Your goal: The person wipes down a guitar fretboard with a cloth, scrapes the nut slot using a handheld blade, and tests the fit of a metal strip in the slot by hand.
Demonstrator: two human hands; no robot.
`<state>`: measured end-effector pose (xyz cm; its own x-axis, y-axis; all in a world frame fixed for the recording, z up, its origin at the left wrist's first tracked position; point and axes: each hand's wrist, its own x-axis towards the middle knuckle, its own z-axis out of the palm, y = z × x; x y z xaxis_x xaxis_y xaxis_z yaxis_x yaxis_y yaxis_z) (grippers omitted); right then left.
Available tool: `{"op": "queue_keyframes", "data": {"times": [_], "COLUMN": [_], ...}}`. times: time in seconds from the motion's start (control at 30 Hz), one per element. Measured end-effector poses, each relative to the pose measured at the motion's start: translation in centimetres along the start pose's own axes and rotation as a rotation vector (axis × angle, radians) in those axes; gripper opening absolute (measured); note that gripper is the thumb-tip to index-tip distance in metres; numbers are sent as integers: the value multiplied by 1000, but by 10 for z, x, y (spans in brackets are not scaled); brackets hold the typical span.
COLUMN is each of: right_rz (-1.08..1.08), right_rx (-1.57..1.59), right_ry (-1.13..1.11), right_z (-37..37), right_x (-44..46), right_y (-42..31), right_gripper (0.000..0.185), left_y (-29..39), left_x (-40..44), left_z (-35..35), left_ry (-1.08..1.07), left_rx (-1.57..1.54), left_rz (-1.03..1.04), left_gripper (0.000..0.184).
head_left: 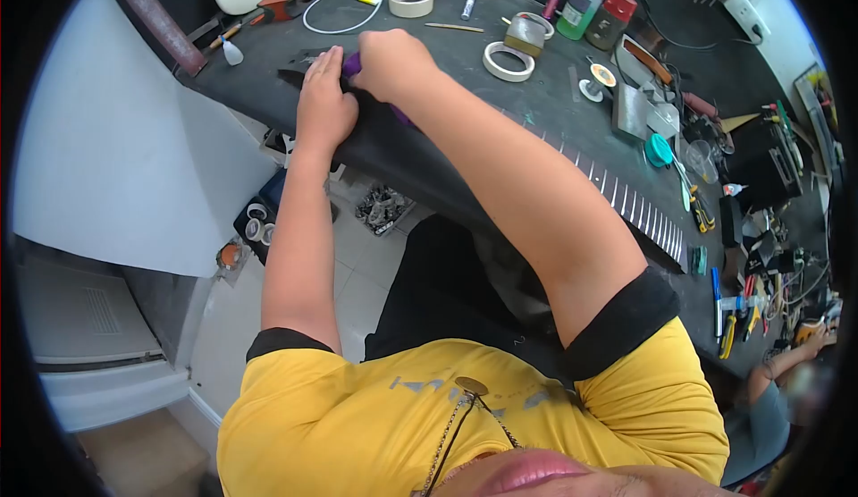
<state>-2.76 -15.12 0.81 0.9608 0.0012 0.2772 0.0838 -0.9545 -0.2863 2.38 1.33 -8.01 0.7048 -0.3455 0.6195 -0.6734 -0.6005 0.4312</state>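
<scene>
Here, the fretted neck [648,222] lies along the bench [465,66] near its edge, partly hidden by the right forearm [527,184] and reaching 3 o'clock. Near 11 o'clock the right hand [391,63] curls closed around a purple item [352,65]; beside it the left hand [327,108] lies with straight fingers, and I cannot tell whether it grips anything. Beyond, a tape roll [411,9] sits at 12, a green bottle [577,16] at 1.

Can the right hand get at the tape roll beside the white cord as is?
Probably yes: the right hand sits close to the tape roll, with only bare bench between. It'd likely need to let go of the purple object first.
</scene>
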Motion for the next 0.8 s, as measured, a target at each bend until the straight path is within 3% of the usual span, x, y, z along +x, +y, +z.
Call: {"op": "queue_keyframes", "data": {"times": [0.33, 0.4, 0.8], "right_rz": [117, 156, 246], "right_rx": [10, 21, 43], "right_ry": [-31, -43, -36], "right_z": [-36, -47, -155], "right_x": [-73, -100, -309], "right_y": [33, 52, 167], "right_gripper": [50, 60, 63], "left_y": [6, 4, -22], "left_x": [2, 2, 8], "left_z": [-4, -3, 4], "left_ry": [-19, -13, -27], "left_rx": [60, 73, 134], "left_rz": [5, 19, 65], "left_gripper": [78, 77, 77]}}
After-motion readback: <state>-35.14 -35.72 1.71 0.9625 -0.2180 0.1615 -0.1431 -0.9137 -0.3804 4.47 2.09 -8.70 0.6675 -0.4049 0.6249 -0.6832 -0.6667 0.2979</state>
